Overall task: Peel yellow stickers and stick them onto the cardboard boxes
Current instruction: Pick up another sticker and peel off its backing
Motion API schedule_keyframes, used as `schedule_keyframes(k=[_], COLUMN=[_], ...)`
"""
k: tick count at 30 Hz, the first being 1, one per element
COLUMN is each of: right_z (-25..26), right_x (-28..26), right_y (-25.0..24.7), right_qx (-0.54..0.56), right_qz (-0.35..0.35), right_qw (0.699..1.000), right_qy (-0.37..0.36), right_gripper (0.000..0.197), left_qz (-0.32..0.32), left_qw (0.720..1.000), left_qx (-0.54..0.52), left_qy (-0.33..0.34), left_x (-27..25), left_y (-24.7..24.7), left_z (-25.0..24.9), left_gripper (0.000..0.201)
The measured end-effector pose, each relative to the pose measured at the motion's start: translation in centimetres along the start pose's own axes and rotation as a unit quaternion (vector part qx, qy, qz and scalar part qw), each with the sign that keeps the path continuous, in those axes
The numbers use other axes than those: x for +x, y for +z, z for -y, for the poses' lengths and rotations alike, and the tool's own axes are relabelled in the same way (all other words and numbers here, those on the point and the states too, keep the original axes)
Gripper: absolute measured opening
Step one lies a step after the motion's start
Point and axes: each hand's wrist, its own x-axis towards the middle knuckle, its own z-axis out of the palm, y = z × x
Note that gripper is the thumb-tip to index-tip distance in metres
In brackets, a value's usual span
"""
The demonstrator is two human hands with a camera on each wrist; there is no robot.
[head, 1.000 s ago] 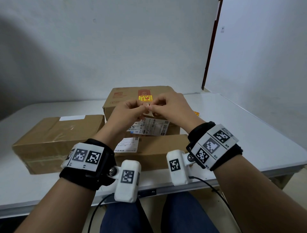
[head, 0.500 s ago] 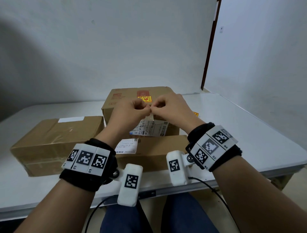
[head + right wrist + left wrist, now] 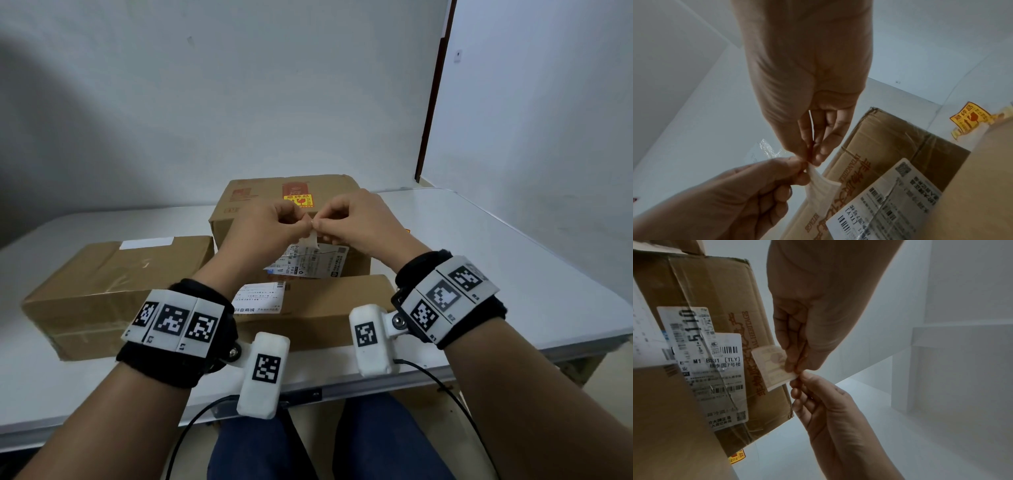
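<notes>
Above the cardboard boxes (image 3: 291, 205) | left hand (image 3: 263, 233), right hand (image 3: 356, 222) each pinch thin pale sticker sheet (image 3: 772, 366), its loose end curling

Left hand (image 3: 265, 233) and right hand (image 3: 356, 222) are hiding middle of back box (image 3: 291, 192). Small paper piece (image 3: 312, 240) in both grips is showing only pale back; printed side is facing away. Front box (image 3: 329, 308) is being hidden partly by wrist cameras. Yellow sticker on counter (image 3: 970, 118) is being cut by picture edge.
</notes>
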Motion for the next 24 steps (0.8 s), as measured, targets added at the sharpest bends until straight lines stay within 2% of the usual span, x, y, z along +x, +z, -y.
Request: schedule_keyframes(k=[5, 10, 17, 22, 24], right_z=[0.0, -0.3, -0.8, -1.3, -1.4], right_x=[0.3, 0.4, 0.3, 0.4, 0.4], right_y=[0.4, 0.7, 0.8, 0.9, 0.9], right_qx=[-0.084, -0.089, -0.039, 0.066, 0.076], right_qz=[-0.011, -0.023, -0.018, -0.001, 0.012], right_qw=[0.996, 0.996, 0.999, 0.998, 0.997], right_qy=[-0.023, -0.021, -0.015, 0.022, 0.027], right_gripper=[0.011, 0.010, 0.013, 0.013, 0.014], left_qz=[-0.012, -0.014, 0.003, 0.010, 0.019], left_qw=[0.996, 0.996, 1.000, 1.000, 0.999], left_qx=[0.090, 0.089, 0.023, 0.021, 0.028], left_qy=[0.025, 0.026, 0.011, 0.006, 0.007], left_x=[-0.1, -0.2, 0.0, 0.1, 0.1], left_y=[0.1, 0.1, 0.1, -0.2, -0.4], left_z=[-0.7, -0.8, 0.1, 0.3, 0.3], left_gripper=[0.007, 0.006, 0.008, 0.009, 0.010])
